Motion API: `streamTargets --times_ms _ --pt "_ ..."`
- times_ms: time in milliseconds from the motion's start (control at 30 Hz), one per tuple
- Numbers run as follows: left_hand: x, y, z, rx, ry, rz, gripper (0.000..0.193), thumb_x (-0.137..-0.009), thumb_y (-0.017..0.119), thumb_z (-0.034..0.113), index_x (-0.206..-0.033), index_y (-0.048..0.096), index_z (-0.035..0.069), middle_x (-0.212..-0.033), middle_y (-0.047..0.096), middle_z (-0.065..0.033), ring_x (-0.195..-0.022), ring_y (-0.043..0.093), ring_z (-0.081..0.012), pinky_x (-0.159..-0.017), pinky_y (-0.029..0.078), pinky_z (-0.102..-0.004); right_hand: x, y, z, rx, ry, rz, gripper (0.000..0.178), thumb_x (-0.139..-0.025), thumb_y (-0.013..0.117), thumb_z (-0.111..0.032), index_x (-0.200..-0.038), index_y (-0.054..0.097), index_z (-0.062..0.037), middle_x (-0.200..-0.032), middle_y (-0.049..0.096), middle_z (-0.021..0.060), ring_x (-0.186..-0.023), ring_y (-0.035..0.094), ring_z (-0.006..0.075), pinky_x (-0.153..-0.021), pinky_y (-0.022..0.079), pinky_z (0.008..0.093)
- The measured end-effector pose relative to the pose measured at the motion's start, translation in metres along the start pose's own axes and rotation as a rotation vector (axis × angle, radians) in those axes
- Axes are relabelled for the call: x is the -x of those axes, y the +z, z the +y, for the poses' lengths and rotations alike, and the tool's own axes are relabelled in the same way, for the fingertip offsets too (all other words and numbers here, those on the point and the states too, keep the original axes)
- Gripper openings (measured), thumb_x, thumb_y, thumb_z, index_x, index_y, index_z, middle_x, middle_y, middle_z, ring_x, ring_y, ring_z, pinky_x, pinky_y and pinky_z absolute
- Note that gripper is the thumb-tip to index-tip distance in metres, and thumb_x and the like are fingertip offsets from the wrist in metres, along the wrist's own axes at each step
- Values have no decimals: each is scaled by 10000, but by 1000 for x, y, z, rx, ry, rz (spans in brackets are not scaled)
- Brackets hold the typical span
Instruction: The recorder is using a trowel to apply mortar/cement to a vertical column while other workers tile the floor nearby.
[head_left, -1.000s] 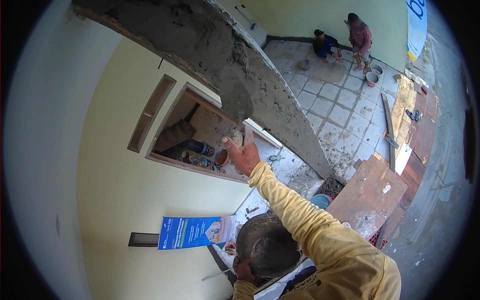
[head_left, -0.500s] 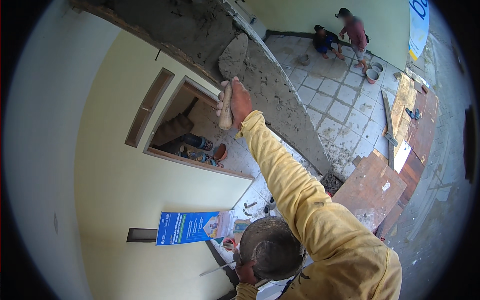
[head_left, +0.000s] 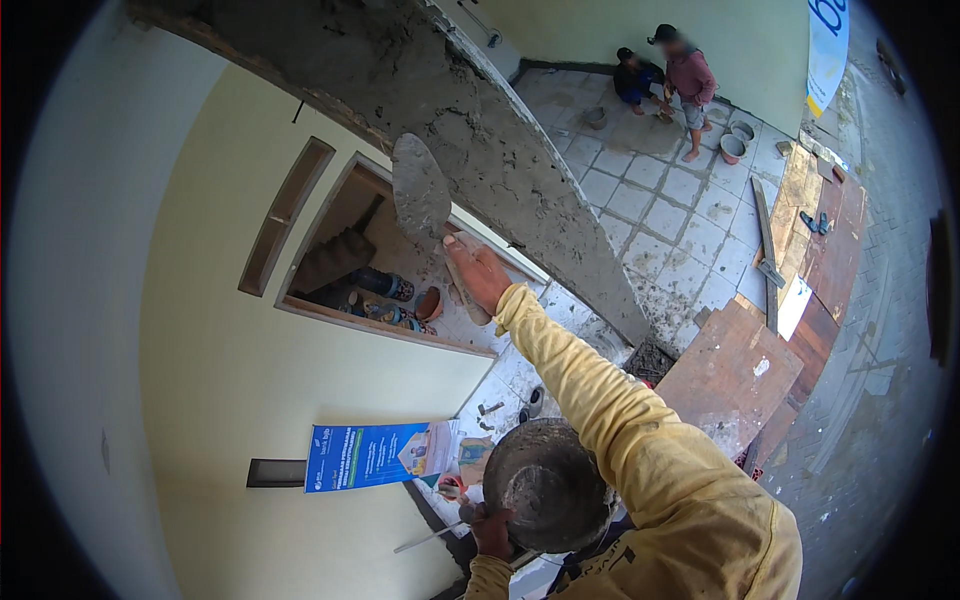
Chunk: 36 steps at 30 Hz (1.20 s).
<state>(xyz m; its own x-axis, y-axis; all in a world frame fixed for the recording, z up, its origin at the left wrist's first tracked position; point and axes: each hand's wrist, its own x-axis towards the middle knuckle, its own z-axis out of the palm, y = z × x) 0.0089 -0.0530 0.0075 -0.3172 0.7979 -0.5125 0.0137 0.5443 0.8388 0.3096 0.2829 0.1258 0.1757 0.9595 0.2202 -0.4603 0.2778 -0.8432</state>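
Note:
A pointing trowel [head_left: 421, 186] with a mortar-smeared blade is gripped by its handle in my right hand [head_left: 477, 275], fingers wrapped round it. The blade stands just off the lower edge of a long grey beam [head_left: 500, 130] coated with rough mortar, overlapping it in the picture. Down by my body, my left hand [head_left: 491, 531] is closed on the rim of a round dark bucket [head_left: 545, 490] crusted with mortar. I see only a little residue inside the bucket. A thin rod [head_left: 428, 540] sticks out beside that hand.
Below, two people [head_left: 690, 80] are on the tiled floor near buckets [head_left: 733, 148]. Wooden boards [head_left: 735, 370] and a long dark bar [head_left: 765, 245] lie at right. A window opening [head_left: 385, 270] and a blue banner [head_left: 375, 457] are on the left wall.
My right hand has drawn the trowel down and away from the beam's mortared face, turning it. My left hand keeps hold of the bucket. One distant person has straightened and stepped left.

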Motion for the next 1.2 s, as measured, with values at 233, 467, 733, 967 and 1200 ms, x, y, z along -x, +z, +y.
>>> streamTargets --times_ms 233,467,733,967,1200 --pt "3 -9 -10 23 22 -29 411 -676 647 -14 -1085 612 -3 -1045 668 -133 -896 651 -304 -800 546 -415 -23 -22 -18 -540 244 195 405 -1000 379 -477 -1075 478 -91 -697 512 53 -496 517 176 -454 466 338" --pt "0 -8 -11 -19 -6 -6 437 -669 652 -27 -1103 605 -3 -1048 668 -133 -892 647 -297 -817 535 -407 6 12 -3 -358 248 75 424 -990 431 -483 -1020 526 -71 -709 550 66 -509 542 175 -458 468 338" --pt "-16 14 -20 16 13 24 394 -690 663 -31 -1081 624 3 -1008 678 -97 -873 646 -253 -805 516 -363 164 -56 57 134 474 -42 351 -937 592 -377 -1009 527 -39 -703 547 33 -535 527 135 -495 445 304" --pt "-32 33 -41 4 -103 71 457 -702 683 -13 -1147 584 -22 -1100 652 -124 -942 635 -272 -833 508 -368 390 -182 102 508 1007 356 597 -861 632 -469 -1184 548 26 -768 661 154 -701 664 270 -632 523 386" --pt "-73 20 -96 -10 -220 29 338 -761 688 118 -1079 602 40 -1009 646 -91 -841 645 -254 -668 544 -375 557 -225 93 669 1336 585 598 -814 625 -480 -1021 691 77 -947 685 291 -914 693 344 -811 526 416"
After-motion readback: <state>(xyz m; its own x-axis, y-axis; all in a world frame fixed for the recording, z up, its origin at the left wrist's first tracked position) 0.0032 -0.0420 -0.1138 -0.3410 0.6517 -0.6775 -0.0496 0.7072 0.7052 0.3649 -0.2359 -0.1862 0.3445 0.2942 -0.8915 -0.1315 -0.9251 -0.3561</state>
